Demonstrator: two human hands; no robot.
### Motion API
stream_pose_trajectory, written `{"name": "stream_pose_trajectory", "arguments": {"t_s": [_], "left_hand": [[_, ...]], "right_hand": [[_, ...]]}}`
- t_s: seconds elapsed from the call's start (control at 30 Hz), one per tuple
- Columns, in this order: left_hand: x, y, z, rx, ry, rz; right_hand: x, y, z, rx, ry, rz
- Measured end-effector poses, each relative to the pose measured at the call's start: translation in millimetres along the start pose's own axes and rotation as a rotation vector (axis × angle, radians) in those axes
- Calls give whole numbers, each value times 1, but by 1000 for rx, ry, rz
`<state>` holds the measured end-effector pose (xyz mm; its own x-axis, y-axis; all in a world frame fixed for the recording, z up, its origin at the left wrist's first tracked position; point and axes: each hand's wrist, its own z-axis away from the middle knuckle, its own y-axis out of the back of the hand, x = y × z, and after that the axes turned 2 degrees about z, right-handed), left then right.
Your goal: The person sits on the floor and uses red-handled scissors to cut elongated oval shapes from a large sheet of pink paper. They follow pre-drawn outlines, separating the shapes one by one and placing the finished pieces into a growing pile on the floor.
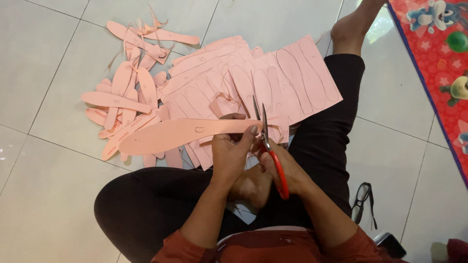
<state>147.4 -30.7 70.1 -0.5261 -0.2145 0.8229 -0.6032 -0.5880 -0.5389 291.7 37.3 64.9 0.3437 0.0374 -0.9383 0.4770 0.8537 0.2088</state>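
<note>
left: heap of cut pink foam insole shapes (124, 104) on pale floor tiles (44, 58). centre: left hand (233, 148) pinching long pink foam insole (180, 132) above marked pink sheets (292, 78). right: right hand (282, 168) clasping red-handled scissors (271, 148), blades parted at insole's end.

The floor (53, 204) is pale square tile with thin dark joints. On it lie a spread of pink sheets (273, 78) marked with sole outlines and a heap of cut pink insoles (124, 104) — just beside each other. Folded spectacles (361, 198) rest apart, near a red patterned mat (434, 53) at the edge.
</note>
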Motion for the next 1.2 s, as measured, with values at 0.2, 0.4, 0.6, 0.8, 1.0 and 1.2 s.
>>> {"name": "stream_pose_trajectory", "arguments": {"t_s": [0.2,0.4,0.6,0.8,1.0,1.2], "left_hand": [[1,5,-3,16,-59,-46],[6,10,-8,42,-16,-85],[6,13,-11,55,-47,-99],[7,18,-9,35,-45,-207],[17,16,-3,-54,-30,-314],[28,8,-7,27,79,-322]], "right_hand": [[0,4,1,-8,17,61],[-7,6,5,-5,-28,80],[-12,6,5,-12,-113,105],[-16,4,3,-42,-147,140],[-12,4,4,-19,25,186],[-5,9,3,-1,38,306]]}}
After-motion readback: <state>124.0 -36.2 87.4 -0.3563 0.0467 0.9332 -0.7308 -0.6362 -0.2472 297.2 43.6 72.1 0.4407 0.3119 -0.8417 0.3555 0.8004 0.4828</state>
